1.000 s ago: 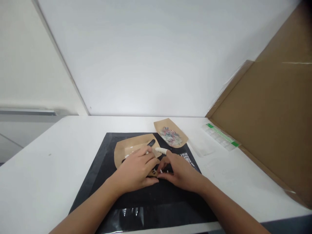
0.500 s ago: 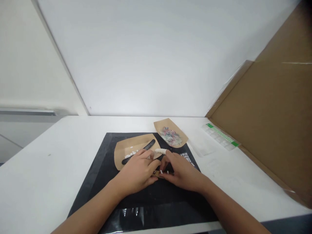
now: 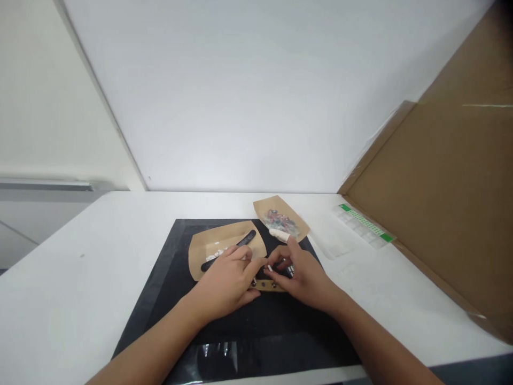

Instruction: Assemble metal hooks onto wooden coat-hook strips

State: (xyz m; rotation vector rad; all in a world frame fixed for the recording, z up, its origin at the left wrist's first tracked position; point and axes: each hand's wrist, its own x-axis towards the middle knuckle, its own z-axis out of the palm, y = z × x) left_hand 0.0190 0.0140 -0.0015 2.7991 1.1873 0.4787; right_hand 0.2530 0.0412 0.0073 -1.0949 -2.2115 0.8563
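My left hand (image 3: 233, 275) is closed on the left end of a narrow tan strip (image 3: 269, 285) with several dark metal studs along it. A white sliver shows beside its fingertips. Above the strip, my right hand (image 3: 298, 272) pinches a small white piece (image 3: 270, 268) between thumb and a finger; its index finger, in a white cover (image 3: 279, 235), points up and away. Behind my left hand lies a tan paper tray (image 3: 224, 233) holding small white bits (image 3: 215, 253) and a black flat stick (image 3: 246, 238). My left fingers partly hide the stick.
A black mat (image 3: 160, 299) covers part of the white table (image 3: 64, 278). Farther back stands a second tan tray (image 3: 262, 205) with clear packets of coloured bits. A clear case with a green label (image 3: 366, 222) lies right, beside a cardboard panel (image 3: 452, 214).
My right hand has lifted off the strip and moved slightly right and up, uncovering the studs. Its white-covered finger has swung up and right. My left hand has stayed on the strip.
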